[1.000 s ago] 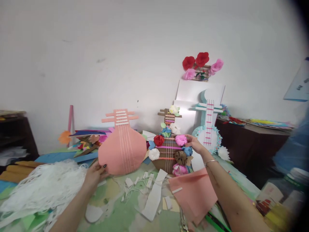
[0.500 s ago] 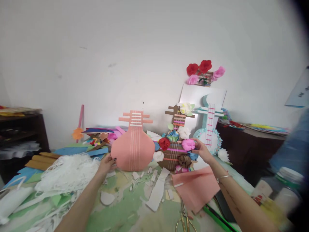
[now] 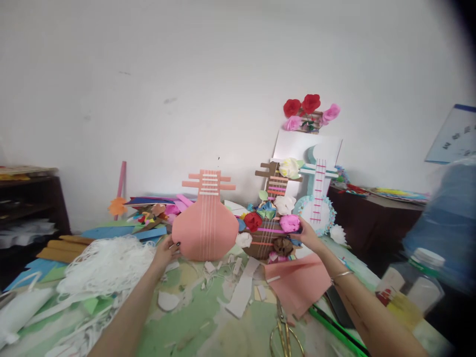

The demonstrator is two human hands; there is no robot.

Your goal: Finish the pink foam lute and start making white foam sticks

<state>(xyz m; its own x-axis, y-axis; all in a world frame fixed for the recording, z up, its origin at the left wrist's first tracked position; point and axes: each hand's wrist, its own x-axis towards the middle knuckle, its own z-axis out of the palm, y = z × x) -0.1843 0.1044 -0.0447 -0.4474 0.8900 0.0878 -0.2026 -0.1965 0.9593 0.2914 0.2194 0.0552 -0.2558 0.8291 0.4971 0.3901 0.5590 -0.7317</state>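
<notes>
Left hand: the left hand (image 3: 167,250) is gripping, thumb in front, the lower left edge of a coral-pink, round-bodied lute-shaped panel with white strings (image 3: 193,228).
Pink panel: it is standing upright just right of the left hand, its pegged neck pointing up.
Right hand: the right hand (image 3: 309,235) is grasping the right edge of a brown lute-shaped panel with pale strings and colourful crumpled-paper flowers (image 3: 262,237), its fingers partly hidden.
Brown panel: it is standing just left of the right hand, a bright pink paper flower (image 3: 289,223) sitting beside the fingertips.
White heap: a tangled pile of thin white strips (image 3: 104,265) is lying left of the left hand.
Between the hands, nearer the wearer: a long white flat offcut (image 3: 243,287) is resting on the green-and-cream blotched table (image 3: 204,329).
Below the right hand: a coral-pink flat sheet (image 3: 297,280) is lying, with gold-handled metal scissors (image 3: 283,329) nearer the wearer.
Beyond the right hand: a pale-blue and white lute-shaped model (image 3: 322,218) is standing.
</notes>
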